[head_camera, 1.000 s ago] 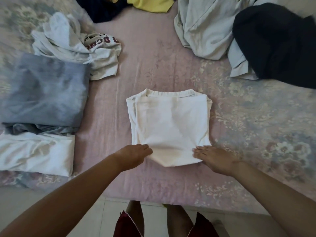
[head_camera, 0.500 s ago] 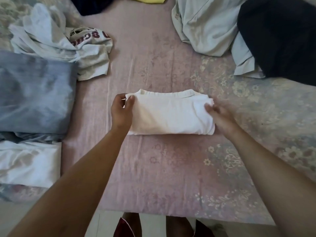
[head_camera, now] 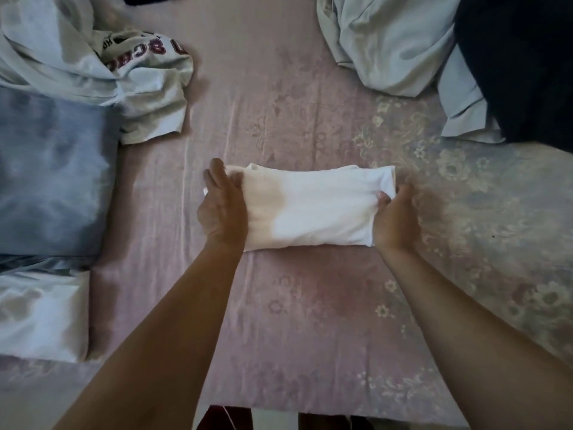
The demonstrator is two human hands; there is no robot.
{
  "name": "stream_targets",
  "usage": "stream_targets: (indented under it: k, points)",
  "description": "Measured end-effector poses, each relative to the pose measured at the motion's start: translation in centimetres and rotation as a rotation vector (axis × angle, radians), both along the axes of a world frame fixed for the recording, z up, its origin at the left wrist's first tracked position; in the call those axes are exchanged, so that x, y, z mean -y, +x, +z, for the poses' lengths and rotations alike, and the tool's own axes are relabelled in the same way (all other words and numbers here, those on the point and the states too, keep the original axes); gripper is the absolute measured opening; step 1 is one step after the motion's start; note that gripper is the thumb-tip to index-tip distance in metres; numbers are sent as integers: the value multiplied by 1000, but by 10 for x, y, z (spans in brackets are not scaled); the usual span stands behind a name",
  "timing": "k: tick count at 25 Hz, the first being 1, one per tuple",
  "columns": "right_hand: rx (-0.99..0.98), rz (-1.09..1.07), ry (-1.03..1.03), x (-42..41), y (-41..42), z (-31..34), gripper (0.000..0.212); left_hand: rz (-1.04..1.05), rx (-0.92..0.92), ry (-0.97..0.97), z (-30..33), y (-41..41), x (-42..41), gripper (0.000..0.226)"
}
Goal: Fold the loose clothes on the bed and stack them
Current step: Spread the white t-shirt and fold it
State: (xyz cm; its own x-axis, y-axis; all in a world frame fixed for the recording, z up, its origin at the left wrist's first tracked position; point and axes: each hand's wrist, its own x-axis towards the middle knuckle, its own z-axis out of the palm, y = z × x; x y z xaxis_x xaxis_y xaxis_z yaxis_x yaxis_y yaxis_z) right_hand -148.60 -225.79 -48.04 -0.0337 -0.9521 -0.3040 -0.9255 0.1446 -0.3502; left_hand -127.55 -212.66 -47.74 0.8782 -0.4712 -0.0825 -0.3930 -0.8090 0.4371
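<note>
White folded shirt (head_camera: pixel 313 206) lies mid-bed (head_camera: pixel 310 321), bare sheet all round; left hand (head_camera: pixel 221 206) and right hand (head_camera: pixel 393 218) grip its ends, fingers curled.

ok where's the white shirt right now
In the head view, the white shirt lies folded mid-bed, held between the left hand and right hand.

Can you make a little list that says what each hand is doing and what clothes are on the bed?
left hand: grips left end of the white folded shirt
right hand: grips its right end
folded already: grey-blue garment, white garment, at left
still loose: lettered shirt, pale blue garment, dark garment
surface: pink floral bedsheet
</note>
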Motion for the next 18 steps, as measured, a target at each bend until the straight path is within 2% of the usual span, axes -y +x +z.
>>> stream_targets:
  k: [2, 3, 4, 6, 8, 12, 15, 18]
  points:
    - [-97, 178, -251, -14, 17, 11, 47, -222, 363, -56, 0, -12, -4, 39]
    - [-81, 363, -336, -27, 29, 13, 51, -406, 454, -64, -1, -24, -8, 46]
    - [-78, 568, -343, -40, 41, 13, 54, -577, 474, -35, -3, -35, -12, 51]
    - [-178, 834, -135, -60, 54, 6, 60, -780, 406, 105, -11, -49, -20, 54]
    - [-331, 827, 43, -64, 49, -13, 64, -831, 352, 255, -21, -45, -25, 55]
    - [-415, 772, 62, -62, 43, -34, 65, -829, 200, 428, -31, -35, -21, 58]
    - [-398, 782, -14, -61, 35, -17, 67, -862, 203, 395, -16, -33, -28, 62]
    - [-491, 815, -61, -59, 19, -15, 64, -982, 300, 262, -26, -15, -46, 64]
